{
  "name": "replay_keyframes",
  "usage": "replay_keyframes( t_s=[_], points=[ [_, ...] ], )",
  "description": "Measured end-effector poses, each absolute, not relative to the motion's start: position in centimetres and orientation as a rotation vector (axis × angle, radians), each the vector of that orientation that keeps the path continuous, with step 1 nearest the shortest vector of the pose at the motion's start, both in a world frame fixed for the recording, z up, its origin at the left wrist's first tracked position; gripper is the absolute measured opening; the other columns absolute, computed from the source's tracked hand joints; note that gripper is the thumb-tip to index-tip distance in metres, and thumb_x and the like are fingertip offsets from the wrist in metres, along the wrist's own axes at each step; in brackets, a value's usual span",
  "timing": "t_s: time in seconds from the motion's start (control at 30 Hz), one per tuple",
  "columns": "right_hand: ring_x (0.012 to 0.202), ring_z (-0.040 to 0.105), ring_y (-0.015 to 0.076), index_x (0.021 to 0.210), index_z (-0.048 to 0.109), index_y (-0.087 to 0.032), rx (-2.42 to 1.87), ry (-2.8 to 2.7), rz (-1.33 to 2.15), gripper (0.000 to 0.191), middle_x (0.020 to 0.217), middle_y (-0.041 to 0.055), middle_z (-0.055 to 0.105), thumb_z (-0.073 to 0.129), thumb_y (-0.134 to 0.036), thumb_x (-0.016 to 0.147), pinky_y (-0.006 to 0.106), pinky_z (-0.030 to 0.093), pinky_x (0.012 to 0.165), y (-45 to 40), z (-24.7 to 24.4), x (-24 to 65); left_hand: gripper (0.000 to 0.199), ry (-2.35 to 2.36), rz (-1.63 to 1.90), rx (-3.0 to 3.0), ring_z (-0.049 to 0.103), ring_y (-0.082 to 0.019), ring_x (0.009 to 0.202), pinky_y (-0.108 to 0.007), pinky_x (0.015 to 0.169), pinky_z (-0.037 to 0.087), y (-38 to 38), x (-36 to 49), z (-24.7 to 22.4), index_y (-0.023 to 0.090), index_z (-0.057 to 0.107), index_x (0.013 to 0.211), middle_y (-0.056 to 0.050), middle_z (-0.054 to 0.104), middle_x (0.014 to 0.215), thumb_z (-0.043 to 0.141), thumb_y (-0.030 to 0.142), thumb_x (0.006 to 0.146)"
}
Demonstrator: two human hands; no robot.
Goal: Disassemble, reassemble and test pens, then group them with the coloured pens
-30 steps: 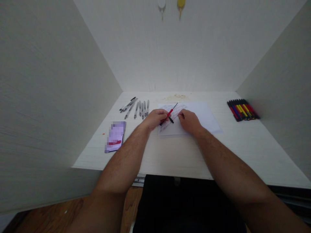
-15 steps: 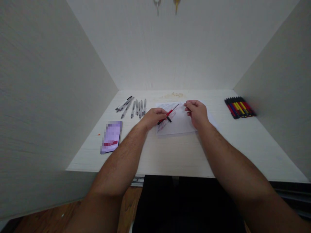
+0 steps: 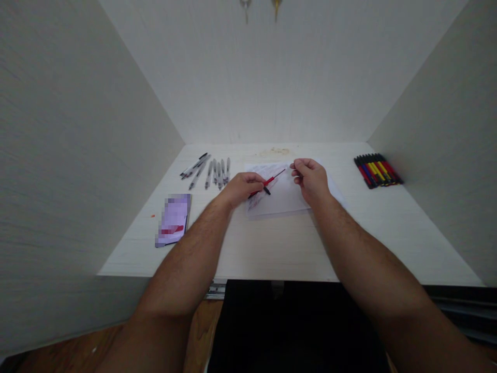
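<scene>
My left hand point(image 3: 245, 187) is closed on a red pen barrel point(image 3: 268, 181), from which a thin dark refill point(image 3: 279, 173) sticks out up to the right. A small black pen part point(image 3: 266, 190) shows at the same fingertips. Just right of the refill's tip, my right hand point(image 3: 308, 178) has its thumb and forefinger pinched together; whatever they hold is too small to name. Both hands are over white paper sheets point(image 3: 287, 199), which have reddish markings at the left.
Several clear pens point(image 3: 217, 172) lie at the left back, with a phone point(image 3: 173, 220) nearer the front. A row of coloured pens point(image 3: 377, 170) lies by the right wall. White walls enclose the table point(image 3: 272, 248) at the back and sides.
The whole view has shifted slightly, moving things a little to the left in the picture. My right fingers are slightly closer to the refill's tip.
</scene>
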State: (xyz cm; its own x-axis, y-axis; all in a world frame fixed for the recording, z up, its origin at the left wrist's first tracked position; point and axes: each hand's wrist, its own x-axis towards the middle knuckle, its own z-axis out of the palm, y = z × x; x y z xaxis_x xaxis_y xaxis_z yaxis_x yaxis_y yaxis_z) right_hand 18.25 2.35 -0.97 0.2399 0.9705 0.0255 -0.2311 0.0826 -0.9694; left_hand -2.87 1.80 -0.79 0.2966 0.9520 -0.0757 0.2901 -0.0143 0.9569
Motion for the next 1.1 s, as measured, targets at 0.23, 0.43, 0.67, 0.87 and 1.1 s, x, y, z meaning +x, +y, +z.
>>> replay_keyframes(
  t_s=[0.23, 0.43, 0.67, 0.87, 1.1],
  points=[
    [0.061, 0.054, 0.0074, 0.081, 0.059, -0.019, -1.094, -0.913, 1.11, 0.022, 0.084, 0.0018, 0.068, 0.07, -0.036, 0.074, 0.019, 0.036, 0.047, 2.3, -1.1, 18.2, 0.013, 1.213, 0.777, 1.523, 0.045, -0.009, 0.052, -0.023, 0.053, 0.032, 1.1, -2.4, 0.2, 0.015, 0.071, 0.079, 0.001, 0.059, 0.06, 0.065, 0.019, 0.068],
    [0.059, 0.053, 0.007, 0.078, 0.061, -0.018, -1.052, -0.907, 1.171, 0.022, 0.078, 0.001, 0.066, 0.072, -0.034, 0.069, 0.018, 0.035, 0.046, 2.1, -1.2, 18.0, 0.013, 1.219, 0.78, 1.535, 0.044, -0.009, 0.052, -0.023, 0.052, 0.03, 1.2, -2.4, 0.2, 0.016, 0.071, 0.077, 0.002, 0.057, 0.058, 0.065, 0.021, 0.067],
    [0.057, 0.053, 0.0066, 0.078, 0.064, -0.017, -1.003, -0.986, 1.278, 0.024, 0.075, 0.0005, 0.067, 0.075, -0.034, 0.066, 0.018, 0.035, 0.045, 1.7, -1.6, 17.3, 0.013, 1.22, 0.777, 1.553, 0.047, -0.009, 0.054, -0.023, 0.054, 0.033, 1.0, -2.3, 0.5, 0.016, 0.071, 0.078, 0.001, 0.06, 0.062, 0.064, 0.02, 0.068],
    [0.055, 0.052, 0.0063, 0.076, 0.064, -0.017, -0.996, -0.995, 1.301, 0.025, 0.073, 0.0004, 0.066, 0.077, -0.034, 0.064, 0.018, 0.035, 0.045, 1.4, -1.5, 17.1, 0.012, 1.174, 0.78, 1.553, 0.047, -0.009, 0.053, -0.023, 0.052, 0.031, 1.2, -2.3, 0.1, 0.015, 0.07, 0.078, 0.001, 0.059, 0.06, 0.066, 0.021, 0.068],
    [0.055, 0.053, 0.007, 0.076, 0.063, -0.016, -0.992, -1.003, 1.281, 0.026, 0.069, -0.0004, 0.064, 0.078, -0.035, 0.065, 0.019, 0.035, 0.044, 1.6, -1.7, 17.1, 0.01, 1.166, 0.749, 1.602, 0.048, -0.009, 0.052, -0.023, 0.052, 0.033, 1.4, -2.3, 0.0, 0.015, 0.07, 0.075, -0.001, 0.062, 0.062, 0.06, 0.019, 0.074]
  ],
)
